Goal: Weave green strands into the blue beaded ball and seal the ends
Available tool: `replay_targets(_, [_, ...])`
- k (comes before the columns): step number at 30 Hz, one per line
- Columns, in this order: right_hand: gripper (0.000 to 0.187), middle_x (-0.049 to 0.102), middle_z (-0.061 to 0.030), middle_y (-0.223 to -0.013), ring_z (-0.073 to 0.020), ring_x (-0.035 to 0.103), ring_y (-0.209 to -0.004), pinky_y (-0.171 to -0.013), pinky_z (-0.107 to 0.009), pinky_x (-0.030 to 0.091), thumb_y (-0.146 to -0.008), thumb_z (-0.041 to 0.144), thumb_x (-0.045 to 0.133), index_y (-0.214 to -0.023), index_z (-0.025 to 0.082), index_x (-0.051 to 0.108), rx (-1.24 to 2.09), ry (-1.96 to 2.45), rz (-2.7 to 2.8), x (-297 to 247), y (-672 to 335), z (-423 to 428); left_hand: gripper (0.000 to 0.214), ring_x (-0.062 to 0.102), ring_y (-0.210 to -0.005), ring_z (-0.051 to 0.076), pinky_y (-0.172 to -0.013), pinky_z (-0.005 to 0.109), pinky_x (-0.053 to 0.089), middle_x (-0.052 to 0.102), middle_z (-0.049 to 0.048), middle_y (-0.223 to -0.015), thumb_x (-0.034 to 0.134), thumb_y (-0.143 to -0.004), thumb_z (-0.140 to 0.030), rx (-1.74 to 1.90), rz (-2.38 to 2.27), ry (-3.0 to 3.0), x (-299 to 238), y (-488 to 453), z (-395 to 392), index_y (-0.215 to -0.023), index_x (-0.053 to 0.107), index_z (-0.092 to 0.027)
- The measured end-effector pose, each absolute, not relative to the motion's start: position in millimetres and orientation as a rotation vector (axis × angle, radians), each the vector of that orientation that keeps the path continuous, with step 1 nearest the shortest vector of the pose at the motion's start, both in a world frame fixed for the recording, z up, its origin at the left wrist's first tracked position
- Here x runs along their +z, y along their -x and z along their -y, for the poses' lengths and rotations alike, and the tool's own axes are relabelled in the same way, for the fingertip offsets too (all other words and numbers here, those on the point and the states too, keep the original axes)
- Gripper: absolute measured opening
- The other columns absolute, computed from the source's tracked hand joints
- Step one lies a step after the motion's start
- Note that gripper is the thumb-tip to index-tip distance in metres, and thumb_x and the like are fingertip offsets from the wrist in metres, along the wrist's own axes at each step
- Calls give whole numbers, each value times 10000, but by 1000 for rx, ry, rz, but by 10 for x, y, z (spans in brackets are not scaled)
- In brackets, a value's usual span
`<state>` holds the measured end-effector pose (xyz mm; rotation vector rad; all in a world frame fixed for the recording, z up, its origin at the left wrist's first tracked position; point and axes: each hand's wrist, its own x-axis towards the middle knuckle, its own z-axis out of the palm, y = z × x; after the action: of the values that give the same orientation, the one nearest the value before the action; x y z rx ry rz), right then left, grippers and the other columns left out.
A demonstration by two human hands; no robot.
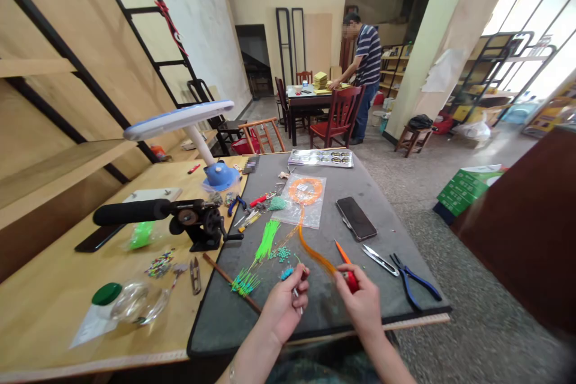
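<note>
My left hand [284,307] is closed in a pinch over the grey mat [382,192], holding a small thin piece with a teal tip that I cannot make out. My right hand [360,303] is closed on a red-handled tool [350,279] with an orange point. An orange strand [315,255] curves from a plastic bag [303,198] toward my hands. Green strands [266,241], teal beads [282,253] and a bunch of green and teal pieces [245,282] lie just ahead of my left hand.
A black phone [355,218], snips [379,259] and blue-handled pliers [414,279] lie to the right on the mat. A black vise with microphone [198,222], a blue lamp [216,171] and a glass jar [135,303] stand left. A person works at a far table [306,96].
</note>
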<state>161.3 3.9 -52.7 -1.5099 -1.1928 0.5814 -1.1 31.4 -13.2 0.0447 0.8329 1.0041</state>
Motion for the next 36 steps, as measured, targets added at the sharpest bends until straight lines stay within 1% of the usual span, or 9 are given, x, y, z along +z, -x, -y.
replay_targets(3, [281, 698, -68, -796, -210, 633, -719, -668, -292, 477, -776, 434, 563, -845, 187, 676, 302, 1727, 1335, -683, -2096, -8, 102, 439, -456, 13, -300, 97, 223, 571, 25, -761, 588, -848, -126, 999, -841, -74, -163, -5, -285, -751, 587, -95])
replay_targets(7, [268, 702, -73, -904, -230, 650, -820, -703, -315, 474, -810, 390, 492, -902, 209, 666, 180, 1921, 1505, -863, -2409, -56, 95, 446, -466, 14, -307, 96, 211, 570, 24, -765, 607, -836, -134, 951, -844, -91, -217, -63, -244, -752, 589, -94])
replay_targets(15, [221, 703, -51, -856, -203, 637, -678, -547, -275, 406, -816, 353, 485, -821, 243, 677, 72, 2086, 1611, -851, -2419, -212, 131, 438, -470, 6, -323, 90, 183, 561, 9, -750, 704, -764, -170, 909, -848, -147, -271, -100, -242, -728, 595, -106])
replay_targets(19, [260, 681, -46, -725, -206, 615, -630, -546, -277, 405, -813, 415, 485, -737, 224, 644, 198, 1963, 1508, -787, -2366, -170, 156, 454, -488, 15, -332, 93, 203, 581, 19, -767, 730, -741, -213, 930, -832, -207, -341, -96, -234, -750, 608, -118])
replay_targets(23, [338, 611, -8, -555, -170, 559, -493, -500, -253, 413, -813, 519, 519, -755, 199, 612, 587, 1650, 1291, -627, -1961, 13, 200, 443, -477, 13, -330, 93, 196, 578, 12, -741, 758, -708, -228, 943, -850, -211, -381, -120, -237, -745, 601, -111])
replay_targets(25, [336, 649, -23, -626, -147, 552, -455, -472, -241, 422, -811, 518, 547, -769, 188, 597, 840, 1457, 1208, -544, -1693, 100, 225, 433, -468, 10, -330, 92, 187, 569, 4, -717, 776, -683, -232, 952, -852, -212, -394, -132, -245, -721, 594, -106])
replay_targets(27, [317, 652, -24, -647, -136, 560, -453, -483, -234, 440, -819, 495, 565, -746, 187, 579, 956, 1336, 1150, -489, -1467, 150, 252, 436, -464, 17, -332, 95, 186, 551, -6, -659, 790, -664, -255, 952, -834, -227, -410, -139, -252, -699, 591, -103])
replay_targets(31, [289, 664, -34, -680, -130, 569, -464, -488, -230, 455, -831, 458, 577, -752, 180, 584, 1014, 1238, 1090, -502, -1237, 151, 309, 403, -412, 26, -343, 108, 201, 469, -42, -501, 792, -651, -339, 931, -794, -276, -423, -154, -247, -687, 600, -100])
replay_targets(36, [274, 634, -9, -626, -135, 568, -490, -506, -230, 466, -849, 446, 560, -766, 186, 568, 1028, 1212, 1108, -612, -1180, 113, 321, 325, -338, 17, -346, 138, 233, 441, -66, -443, 789, -645, -364, 949, -849, -270, -386, -184, -228, -676, 589, -115])
